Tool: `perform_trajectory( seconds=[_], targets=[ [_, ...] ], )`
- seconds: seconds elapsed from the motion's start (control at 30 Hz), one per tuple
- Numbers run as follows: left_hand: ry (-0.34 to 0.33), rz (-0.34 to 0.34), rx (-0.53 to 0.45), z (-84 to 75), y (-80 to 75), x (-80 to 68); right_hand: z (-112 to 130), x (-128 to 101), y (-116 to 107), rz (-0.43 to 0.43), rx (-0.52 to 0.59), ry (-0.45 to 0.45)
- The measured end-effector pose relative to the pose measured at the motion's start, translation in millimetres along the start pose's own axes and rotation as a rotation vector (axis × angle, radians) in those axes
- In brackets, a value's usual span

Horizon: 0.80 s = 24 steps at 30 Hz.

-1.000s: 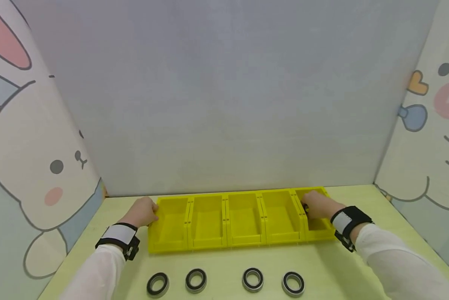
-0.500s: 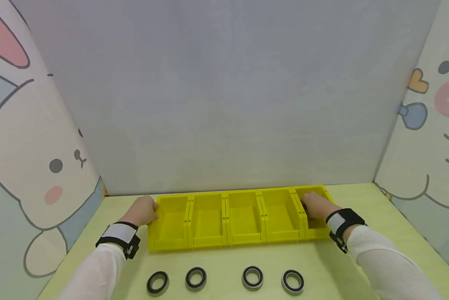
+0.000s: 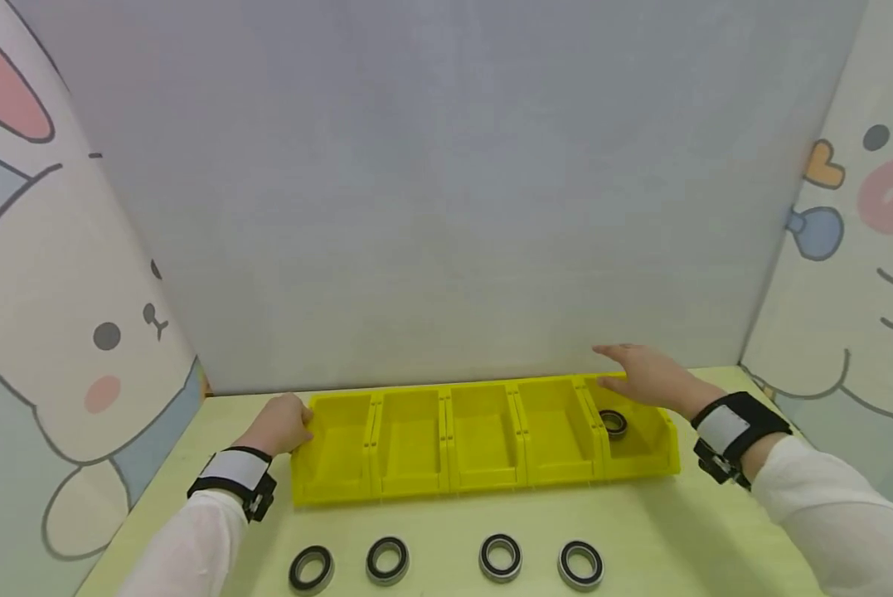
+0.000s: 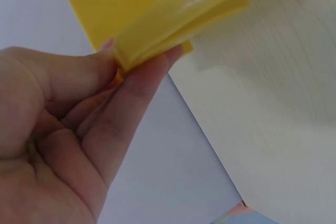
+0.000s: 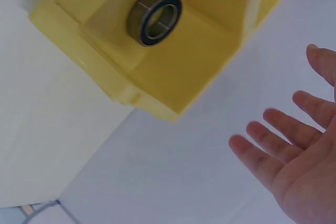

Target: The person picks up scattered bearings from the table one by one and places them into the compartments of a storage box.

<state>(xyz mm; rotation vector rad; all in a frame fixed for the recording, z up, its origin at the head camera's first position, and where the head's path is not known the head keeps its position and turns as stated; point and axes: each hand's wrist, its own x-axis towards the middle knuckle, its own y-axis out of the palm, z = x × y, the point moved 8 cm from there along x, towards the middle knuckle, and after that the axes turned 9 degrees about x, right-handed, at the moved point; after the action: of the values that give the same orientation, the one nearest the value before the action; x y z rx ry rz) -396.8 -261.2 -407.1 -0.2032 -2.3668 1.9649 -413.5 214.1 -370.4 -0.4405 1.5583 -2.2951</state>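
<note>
I'm pinching the left end wall of the yellow tray (image 3: 483, 439) with my left hand (image 3: 280, 424), thumb on one side and fingers on the other, I guess to keep the whole row of bins from sliding around. The left wrist view shows that grip up close: the yellow edge is wedged between my fingertips (image 4: 170, 56).

My right hand (image 3: 643, 377) is hovering just above the far right corner of the tray, fingers spread and relaxed, holding nothing. Right under it, one ring (image 3: 613, 423) is lying in the rightmost bin, up near its back wall. In the right wrist view that ring (image 5: 154, 17) is sitting flat on the bin floor, well apart from my open palm.

Four more rings are lying in a loose row along the near edge of the counter (image 3: 677, 531), in front of the tray: ring one (image 3: 311, 569), ring two (image 3: 387, 560), ring three (image 3: 501, 556), ring four (image 3: 580, 565). The other four bins are looking bare from here.

Hard to make out: the bottom of the leftmost ring is getting close to the frame edge, my forearms are cut off, and the left wrist view is mostly palm and blur.
</note>
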Motion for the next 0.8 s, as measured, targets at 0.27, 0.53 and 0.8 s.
perform_trajectory(
  seconds=[0.27,0.53,0.8],
  targets=[
    [0.001,0.006,-0.046,3.7,5.7,-6.6,58.4,-42.4,-20.8,-0.140,-0.074,-0.202],
    [0.015,-0.009,-0.059,-0.3,2.6,-6.1,80.5,-89.5,49.9,-0.044,0.004,-0.297],
    [0.077,-0.040,-0.080,-2.8,0.4,-2.5,84.1,-115.1,117.6,0.283,0.216,-0.252]
  ],
)
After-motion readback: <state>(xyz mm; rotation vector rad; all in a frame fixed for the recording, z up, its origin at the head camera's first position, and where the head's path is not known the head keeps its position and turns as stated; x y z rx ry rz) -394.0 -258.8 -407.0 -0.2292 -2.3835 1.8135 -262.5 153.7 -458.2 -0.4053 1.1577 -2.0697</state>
